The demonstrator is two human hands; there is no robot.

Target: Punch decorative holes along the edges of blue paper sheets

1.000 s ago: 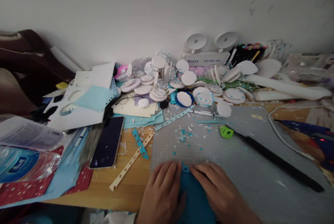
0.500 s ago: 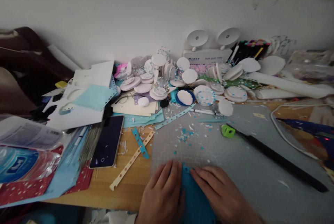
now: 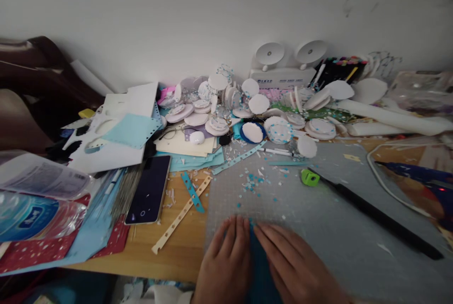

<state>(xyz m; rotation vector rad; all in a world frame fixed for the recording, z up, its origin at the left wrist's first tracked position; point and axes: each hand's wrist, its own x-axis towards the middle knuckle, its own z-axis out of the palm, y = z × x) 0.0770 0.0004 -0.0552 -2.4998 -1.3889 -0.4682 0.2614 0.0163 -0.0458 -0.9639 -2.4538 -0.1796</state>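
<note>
At the near edge of the grey cutting mat (image 3: 339, 228), a sheet of blue paper (image 3: 261, 271) lies between my hands. My left hand (image 3: 228, 259) rests flat along its left side, fingers stretched forward. From the other side my right hand (image 3: 295, 259) lies over the paper with fingers straight and angled towards the left. Both sets of fingertips meet near the sheet's far end and hide most of that edge. Small blue paper bits (image 3: 252, 182) are scattered just beyond my fingers.
A black-handled tool with a green end (image 3: 375, 212) lies on the right. Left are a phone (image 3: 150, 190), punched paper strips (image 3: 182, 214) and stacked papers. White paper discs (image 3: 259, 104) crowd the back. A blue pen-like tool (image 3: 414, 172) with a cable lies far right.
My hands have come closer together over the blue paper, the right one shifting left. More of the paper's far end is covered. The view has shifted slightly.
</note>
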